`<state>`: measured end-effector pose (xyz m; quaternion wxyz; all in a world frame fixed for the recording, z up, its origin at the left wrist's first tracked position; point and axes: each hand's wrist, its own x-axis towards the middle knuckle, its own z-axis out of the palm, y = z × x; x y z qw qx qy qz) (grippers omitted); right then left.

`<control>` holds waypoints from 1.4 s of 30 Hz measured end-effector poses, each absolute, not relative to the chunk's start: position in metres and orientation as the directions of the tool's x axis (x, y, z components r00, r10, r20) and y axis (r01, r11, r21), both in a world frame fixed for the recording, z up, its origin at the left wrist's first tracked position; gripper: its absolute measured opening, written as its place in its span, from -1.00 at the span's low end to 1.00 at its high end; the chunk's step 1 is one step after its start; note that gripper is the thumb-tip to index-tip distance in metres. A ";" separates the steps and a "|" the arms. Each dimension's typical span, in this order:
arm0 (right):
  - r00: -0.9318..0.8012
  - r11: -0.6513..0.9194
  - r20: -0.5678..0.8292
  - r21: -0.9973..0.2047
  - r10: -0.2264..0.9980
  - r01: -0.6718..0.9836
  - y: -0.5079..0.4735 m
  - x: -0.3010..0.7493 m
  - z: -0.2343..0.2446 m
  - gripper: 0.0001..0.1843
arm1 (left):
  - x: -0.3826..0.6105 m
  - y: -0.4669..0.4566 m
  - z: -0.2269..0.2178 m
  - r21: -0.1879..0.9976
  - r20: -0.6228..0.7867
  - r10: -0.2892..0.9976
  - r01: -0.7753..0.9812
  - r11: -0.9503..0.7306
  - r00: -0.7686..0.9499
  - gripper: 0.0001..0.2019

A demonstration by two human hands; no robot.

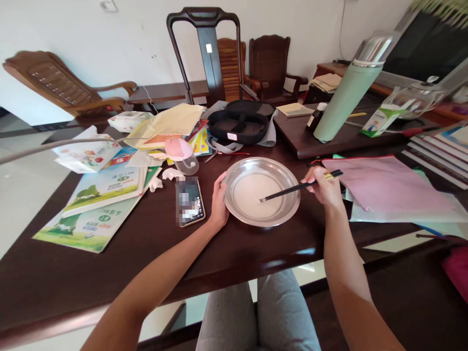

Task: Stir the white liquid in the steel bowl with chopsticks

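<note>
A shallow round metal bowl stands on the dark wooden table in front of me, with a whitish substance covering its bottom. My left hand is against the bowl's left rim, fingers along the outside and the thumb side hidden in part. In my right hand I grip a pair of black chopsticks with gold-coloured bands near the top. Their tips dip into the white substance near the middle of the bowl. A phone with a lit, partly blurred screen lies left of my left hand.
Workbooks, crumpled tissues and a pink-capped bottle lie on the left. Behind the bowl is an open black case. A tall green thermos stands at the back right, and a pink pouch lies right of my right hand.
</note>
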<state>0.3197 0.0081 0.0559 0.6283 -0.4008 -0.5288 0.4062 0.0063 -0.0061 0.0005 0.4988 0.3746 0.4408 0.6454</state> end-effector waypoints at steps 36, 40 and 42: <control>0.190 0.374 0.350 -0.921 0.917 -0.111 0.013 0.321 0.055 -0.38 | 0.006 -0.007 0.001 0.944 0.038 0.977 -0.314 -0.105 -0.212 -0.45; 0.123 0.345 0.332 -0.933 0.935 -0.104 0.012 0.322 0.052 -0.39 | 0.006 -0.007 0.001 0.945 0.037 0.977 -0.310 -0.103 -0.211 -0.42; 0.028 0.321 0.319 -0.944 0.947 -0.083 0.011 0.318 0.051 -0.42 | 0.006 -0.008 0.002 0.944 0.042 0.976 -0.312 -0.109 -0.214 -0.40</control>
